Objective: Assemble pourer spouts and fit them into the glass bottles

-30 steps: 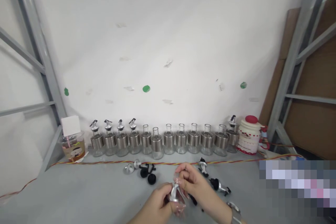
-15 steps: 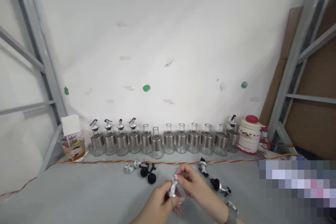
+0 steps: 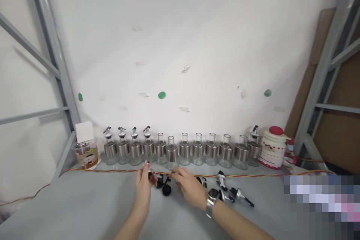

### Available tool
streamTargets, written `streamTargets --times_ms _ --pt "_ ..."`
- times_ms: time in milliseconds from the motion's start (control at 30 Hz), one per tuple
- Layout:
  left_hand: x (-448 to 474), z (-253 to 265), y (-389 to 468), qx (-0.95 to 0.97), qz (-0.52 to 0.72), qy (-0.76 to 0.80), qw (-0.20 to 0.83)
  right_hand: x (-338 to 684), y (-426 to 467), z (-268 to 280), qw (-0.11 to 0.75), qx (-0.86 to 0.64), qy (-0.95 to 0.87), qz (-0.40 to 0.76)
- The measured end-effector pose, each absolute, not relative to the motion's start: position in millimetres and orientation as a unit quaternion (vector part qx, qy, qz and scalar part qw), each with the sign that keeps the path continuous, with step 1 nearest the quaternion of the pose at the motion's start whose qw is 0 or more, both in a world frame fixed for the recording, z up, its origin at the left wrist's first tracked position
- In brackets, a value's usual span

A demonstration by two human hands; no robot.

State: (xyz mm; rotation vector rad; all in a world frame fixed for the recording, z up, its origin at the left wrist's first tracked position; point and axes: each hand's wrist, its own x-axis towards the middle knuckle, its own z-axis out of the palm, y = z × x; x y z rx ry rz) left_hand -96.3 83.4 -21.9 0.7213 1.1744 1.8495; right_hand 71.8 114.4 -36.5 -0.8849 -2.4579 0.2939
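Observation:
My left hand (image 3: 143, 187) reaches forward to the loose parts in front of the bottle row, its fingertips pinched around a small pourer spout (image 3: 150, 174). Just right of it, my right hand (image 3: 189, 186), with a metal wristband, lies low over the shelf. Its fingers are spread and touch a cluster of black stoppers (image 3: 165, 187). More silver-and-black pourer spouts (image 3: 225, 192) lie beside my right wrist. Behind them a row of glass bottles with steel bands (image 3: 184, 150) lines the wall. Several at the left and one at the far right carry spouts.
A plastic cup with a drink and a straw (image 3: 86, 153) stands at the left end, a white and red ceramic jar (image 3: 274, 152) at the right end. A red-yellow twisted wire (image 3: 112, 171) runs along the shelf. Grey metal frame posts (image 3: 60, 82) flank both sides.
Both hands moved forward from near the shelf's front, where they held a silver spout together, up to the loose parts by the bottles. The camera shifted slightly left and up.

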Motion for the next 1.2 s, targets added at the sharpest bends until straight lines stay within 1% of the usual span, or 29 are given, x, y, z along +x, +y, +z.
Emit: streamTargets --times_ms 167,467,767,1033,1200 --pt "-92.8 -22.5 84.0 0.29 0.726 0.472 0.406 41.1 138.9 -42.9 0.219 -0.323 -0.916 0.09" --pt "-92.7 -21.0 81.4 0.3 0.723 0.476 0.401 33.9 143.6 -56.4 0.225 -0.388 -0.89 0.083" --pt "-92.8 -25.3 84.2 0.317 0.719 0.475 0.395 31.8 145.1 -52.6 0.232 -0.398 -0.878 0.128" --pt "-90.4 -26.9 86.4 0.327 0.716 0.478 0.39 25.8 148.1 -57.1 0.273 -0.435 -0.84 0.174" --pt "-91.0 -25.8 86.1 0.337 0.709 0.485 0.385 24.6 151.9 -54.6 0.335 -0.446 -0.803 0.211"
